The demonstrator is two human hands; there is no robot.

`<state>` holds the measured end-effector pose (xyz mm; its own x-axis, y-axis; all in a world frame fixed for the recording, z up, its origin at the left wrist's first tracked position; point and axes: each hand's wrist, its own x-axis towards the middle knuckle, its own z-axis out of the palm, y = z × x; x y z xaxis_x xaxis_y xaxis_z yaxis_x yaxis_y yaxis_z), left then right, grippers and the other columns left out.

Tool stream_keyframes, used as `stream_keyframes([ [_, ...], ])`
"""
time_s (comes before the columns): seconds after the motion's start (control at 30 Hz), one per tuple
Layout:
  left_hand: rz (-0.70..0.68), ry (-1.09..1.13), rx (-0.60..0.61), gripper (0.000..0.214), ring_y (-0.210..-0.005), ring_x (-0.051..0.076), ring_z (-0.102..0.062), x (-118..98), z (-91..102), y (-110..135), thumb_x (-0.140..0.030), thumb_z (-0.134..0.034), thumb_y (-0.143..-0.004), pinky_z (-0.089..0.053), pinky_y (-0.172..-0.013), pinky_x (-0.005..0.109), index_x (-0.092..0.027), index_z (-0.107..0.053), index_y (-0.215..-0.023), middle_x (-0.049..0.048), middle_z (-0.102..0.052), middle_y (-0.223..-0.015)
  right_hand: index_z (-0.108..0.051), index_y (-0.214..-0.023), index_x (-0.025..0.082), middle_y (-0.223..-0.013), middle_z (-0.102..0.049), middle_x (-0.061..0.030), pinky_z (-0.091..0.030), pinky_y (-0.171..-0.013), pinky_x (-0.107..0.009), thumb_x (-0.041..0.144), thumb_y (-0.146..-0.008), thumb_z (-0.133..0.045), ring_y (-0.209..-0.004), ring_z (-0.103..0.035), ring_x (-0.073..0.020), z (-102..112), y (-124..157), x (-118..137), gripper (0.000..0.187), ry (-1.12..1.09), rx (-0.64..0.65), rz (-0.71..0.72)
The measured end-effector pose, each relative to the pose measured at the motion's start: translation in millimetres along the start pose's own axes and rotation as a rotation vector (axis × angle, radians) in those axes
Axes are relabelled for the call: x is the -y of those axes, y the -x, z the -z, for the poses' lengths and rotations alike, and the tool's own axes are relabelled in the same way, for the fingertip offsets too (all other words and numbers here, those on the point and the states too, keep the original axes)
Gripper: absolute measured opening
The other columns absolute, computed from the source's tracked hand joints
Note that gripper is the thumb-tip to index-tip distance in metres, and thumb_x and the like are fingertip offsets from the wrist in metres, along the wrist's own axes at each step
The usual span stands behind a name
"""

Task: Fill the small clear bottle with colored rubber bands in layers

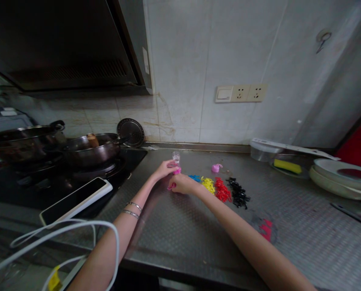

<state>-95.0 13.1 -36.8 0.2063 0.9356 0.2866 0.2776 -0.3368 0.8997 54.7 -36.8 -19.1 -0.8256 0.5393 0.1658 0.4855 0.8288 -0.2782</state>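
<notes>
My left hand (165, 167) is closed round a small clear bottle (176, 160) with pink contents, held upright on the steel counter (180, 226). My right hand (183, 184) sits just beside it, fingers pinched on a small pink piece (171, 186). Right of my hands lie little heaps of small plastic pieces: blue (195, 178), yellow (208, 184), red (222, 190) and black (238, 194). A pink cap (216, 167) rests behind them.
A stove with two pans (89, 151) is at the left, a phone (77, 199) and white cable (65, 230) near its front. Plates (340, 178), a clear container (262, 149) and a yellow sponge (287, 165) sit at the right. Wall sockets (241, 93) are above.
</notes>
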Motion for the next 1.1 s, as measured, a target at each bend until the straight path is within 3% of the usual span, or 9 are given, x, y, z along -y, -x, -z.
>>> stream_keyframes([
  [0.17, 0.006, 0.009, -0.006, 0.052, -0.084, 0.02, -0.06, 2, 1.4, -4, -0.027, -0.071, -0.056, -0.045, -0.078, 0.033, -0.009, -0.058, -0.102, 0.0125, -0.064, -0.097, -0.068, -0.081, 0.015, -0.076, -0.066, -0.003, -0.04, -0.062, -0.019, 0.013, -0.067, -0.054, -0.065, -0.056, -0.0109, 18, -2, -7, 0.019, -0.236, -0.119, 0.061],
  [0.4, -0.033, -0.054, 0.035, 0.043, -0.088, 0.021, -0.059, -7, 2.1, 1, -0.033, -0.066, -0.062, -0.043, -0.081, 0.032, -0.012, -0.06, -0.099, 0.0085, -0.065, -0.094, -0.066, -0.083, 0.012, -0.076, -0.065, -0.0041, -0.044, -0.064, -0.023, 0.023, -0.07, -0.055, -0.069, -0.057, -0.0126, 63, -2, -20, 0.02, -0.516, -0.517, -0.05],
  [0.53, 0.007, -0.038, -0.022, 0.045, -0.088, 0.021, -0.059, -4, -0.2, 2, -0.035, -0.068, -0.06, -0.044, -0.081, 0.034, -0.013, -0.06, -0.099, 0.0105, -0.064, -0.096, -0.064, -0.084, 0.011, -0.077, -0.064, -0.0059, -0.044, -0.058, -0.023, 0.031, -0.072, -0.053, -0.068, -0.056, -0.0132, 69, -16, -32, 0.026, -0.591, -0.72, -0.141],
  [0.63, -0.003, -0.028, -0.004, 0.046, -0.088, 0.02, -0.059, 0, -0.4, 0, -0.037, -0.068, -0.06, -0.044, -0.081, 0.034, -0.013, -0.059, -0.098, 0.01, -0.064, -0.097, -0.064, -0.084, 0.012, -0.08, -0.065, -0.0061, -0.044, -0.065, -0.024, 0.033, -0.073, -0.053, -0.072, -0.056, -0.0138, 66, -30, -38, 0.026, -0.58, -0.818, -0.16],
  [0.77, -0.007, -0.027, -0.003, 0.046, -0.089, 0.021, -0.059, 3, 0.4, -1, -0.039, -0.067, -0.06, -0.044, -0.081, 0.033, -0.011, -0.059, -0.096, 0.0109, -0.064, -0.097, -0.064, -0.086, 0.012, -0.086, -0.065, -0.0071, -0.044, -0.072, -0.025, 0.033, -0.074, -0.052, -0.078, -0.057, -0.0142, 60, -43, -40, 0.027, -0.608, -0.877, -0.178],
  [1.1, -0.002, -0.027, -0.008, 0.048, -0.083, 0.02, -0.059, -2, 0.0, 0, -0.042, -0.068, -0.058, -0.044, -0.078, 0.034, -0.01, -0.061, -0.093, 0.01, -0.065, -0.091, -0.059, -0.093, 0.015, -0.096, -0.062, -0.007, -0.042, -0.077, -0.027, 0.04, -0.077, -0.046, -0.091, -0.054, -0.016, 38, -51, -38, 0.032, -0.628, -0.864, -0.264],
])
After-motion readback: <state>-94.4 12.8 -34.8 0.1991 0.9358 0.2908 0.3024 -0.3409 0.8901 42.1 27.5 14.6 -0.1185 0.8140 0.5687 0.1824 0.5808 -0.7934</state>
